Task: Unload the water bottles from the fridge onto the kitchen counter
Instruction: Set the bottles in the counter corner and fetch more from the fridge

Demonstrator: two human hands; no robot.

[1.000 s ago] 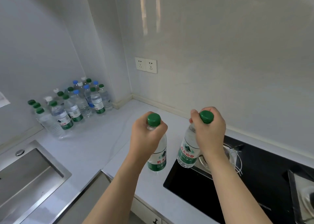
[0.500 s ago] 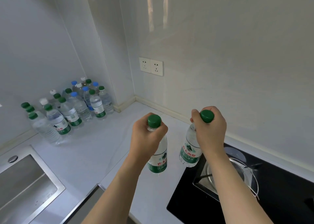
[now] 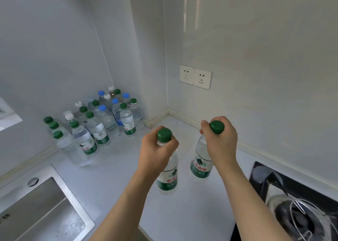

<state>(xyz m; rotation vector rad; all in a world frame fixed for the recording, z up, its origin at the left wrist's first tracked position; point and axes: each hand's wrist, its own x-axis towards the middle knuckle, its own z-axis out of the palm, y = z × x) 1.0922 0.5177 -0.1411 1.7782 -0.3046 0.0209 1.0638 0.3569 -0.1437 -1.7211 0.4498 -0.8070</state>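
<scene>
From the head camera, the person's left hand (image 3: 157, 149) grips the neck of a clear plastic water bottle with a green cap and green label (image 3: 168, 176), the fingers curled just under the cap. The right hand (image 3: 219, 140) grips a second clear green-capped bottle (image 3: 201, 165) in the same way, near its top. Both bottles hang upright over the white kitchen counter (image 3: 118, 167), near each other but apart; I cannot tell if their bottoms touch it.

At about ten o'clock from the hands, in the corner, a large cluster of clear bottles with green, blue and white caps (image 3: 98, 123) already stands on the counter. A steel sink (image 3: 36, 209) lies at eight o'clock, a black stove top (image 3: 300, 207) at four o'clock.

I judge the unloading well advanced: many bottles are out, and these two remain to be set down. The fridge is not in view, so what is left inside I cannot say.
</scene>
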